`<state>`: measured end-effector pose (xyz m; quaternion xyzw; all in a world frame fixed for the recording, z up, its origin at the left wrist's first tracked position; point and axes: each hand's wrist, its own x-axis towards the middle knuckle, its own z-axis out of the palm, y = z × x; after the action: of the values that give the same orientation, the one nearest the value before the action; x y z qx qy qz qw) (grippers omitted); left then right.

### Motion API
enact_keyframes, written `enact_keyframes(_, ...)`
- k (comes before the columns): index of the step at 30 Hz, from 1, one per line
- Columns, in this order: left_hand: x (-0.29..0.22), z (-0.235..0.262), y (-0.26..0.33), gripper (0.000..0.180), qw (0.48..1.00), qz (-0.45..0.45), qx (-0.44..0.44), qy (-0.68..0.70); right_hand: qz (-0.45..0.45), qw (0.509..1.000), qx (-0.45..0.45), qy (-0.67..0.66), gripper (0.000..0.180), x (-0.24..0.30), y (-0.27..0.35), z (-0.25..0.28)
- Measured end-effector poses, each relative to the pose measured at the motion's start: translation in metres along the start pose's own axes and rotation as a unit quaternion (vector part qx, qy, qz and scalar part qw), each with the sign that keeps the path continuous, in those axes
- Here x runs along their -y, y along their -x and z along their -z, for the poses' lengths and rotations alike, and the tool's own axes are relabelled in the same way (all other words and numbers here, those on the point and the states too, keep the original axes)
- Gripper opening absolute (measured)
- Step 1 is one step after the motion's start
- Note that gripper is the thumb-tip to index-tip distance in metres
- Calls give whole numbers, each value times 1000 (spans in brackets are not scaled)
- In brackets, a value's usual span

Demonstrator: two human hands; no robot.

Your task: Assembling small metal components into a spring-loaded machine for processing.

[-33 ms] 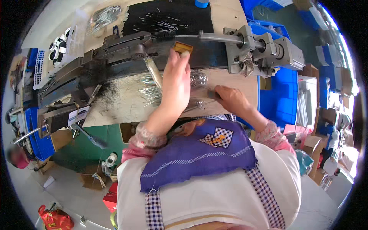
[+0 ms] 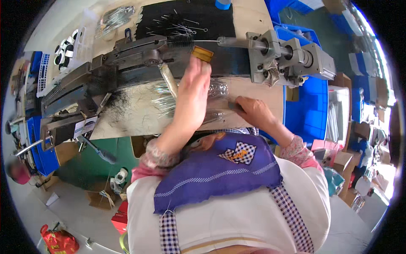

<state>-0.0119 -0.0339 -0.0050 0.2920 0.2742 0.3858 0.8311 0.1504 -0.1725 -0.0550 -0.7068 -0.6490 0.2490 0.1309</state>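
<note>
— Where are the person's hands just now?

— The left hand (image 2: 192, 95) is stretched forward over the worktop (image 2: 253, 17), fingers closed round a small yellowish-brown block (image 2: 202, 53) that it holds up against the dark machine (image 2: 127, 63). The block sits just below a thin wire rod (image 2: 203, 41) that runs sideways into the grey metal spindle unit (image 2: 287, 57) on the right.

— And the right hand?

— The right hand (image 2: 253, 112) lies lower, near the worktop's front edge, fingers curled down on something small and dark (image 2: 234, 106). I cannot make out what it is, nor whether it is truly pinched.

— What lies between the hands?

— A heap of thin silvery wires (image 2: 169, 101), spread on the pale board, partly under the left forearm. To the left of it there is a tuft of black bristles (image 2: 120, 101).

— Anything further back?

— A black mat (image 2: 190, 19) with loose wire pieces scattered on it, and another bundle of wires (image 2: 114, 17) at the far left corner. A blue roll of tape (image 2: 223, 4) stands at the back edge.

— And off to the side?

— Blue plastic crates (image 2: 304, 114) beside the worktop on the right, cardboard boxes (image 2: 347, 156) beyond them. On the floor at the left, a red bag (image 2: 59, 241).
</note>
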Motion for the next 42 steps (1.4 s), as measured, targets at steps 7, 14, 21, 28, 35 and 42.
enact_keyframes(7,-72,128,81,59,263,-418,-202,-846,-54,982,-28,-177,23,-7,8,23)
enact_keyframes(14,-164,287,196,73,353,-6,-597,-721,-96,917,-212,-325,12,-19,27,35)
enact_keyframes(21,-93,200,125,76,389,-132,-493,-767,-39,867,-279,-411,8,5,23,81)
enact_keyframes(28,-74,2,76,47,740,-254,121,-610,182,924,-156,-299,15,96,-49,108)
enact_keyframes(35,-67,64,55,22,857,-119,28,-500,235,937,-256,-34,14,58,-98,134)
enact_keyframes(42,-40,-6,47,15,994,73,-22,-79,300,919,-226,119,12,52,-125,113)
